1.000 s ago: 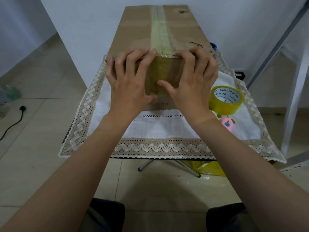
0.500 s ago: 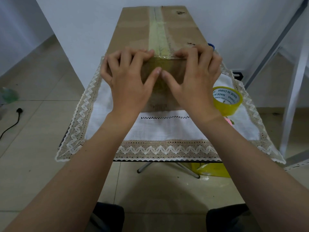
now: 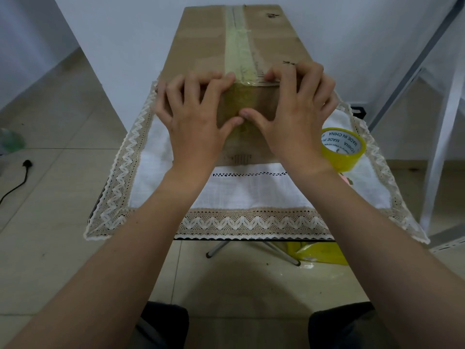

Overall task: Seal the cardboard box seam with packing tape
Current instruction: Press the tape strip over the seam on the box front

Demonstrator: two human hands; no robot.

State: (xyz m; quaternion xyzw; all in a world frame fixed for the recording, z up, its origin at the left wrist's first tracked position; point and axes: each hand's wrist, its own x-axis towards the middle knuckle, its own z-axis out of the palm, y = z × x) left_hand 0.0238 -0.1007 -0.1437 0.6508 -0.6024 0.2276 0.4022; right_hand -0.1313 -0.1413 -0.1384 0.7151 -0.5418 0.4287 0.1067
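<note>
We find both hands gripping the near end of the cardboard box [image 3: 201, 46]. The left hand [image 3: 193, 119] and right hand [image 3: 297, 117] hook curled fingers over its top edge, and the thumbs meet on the tape strip [image 3: 238, 96] folded down the front. We advise rubbing firmly outward from the thumbs. The tape roll [image 3: 342, 149] sits just right of the right wrist on the cloth [image 3: 251, 192]. Beyond the fingertips, the taped seam lies unobstructed.

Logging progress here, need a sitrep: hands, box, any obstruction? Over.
Status: left hand and right hand grip cardboard box near end, thumbs on tape strip. Strip covers top seam. Spare tape roll beside right wrist, clear of the work.
</note>
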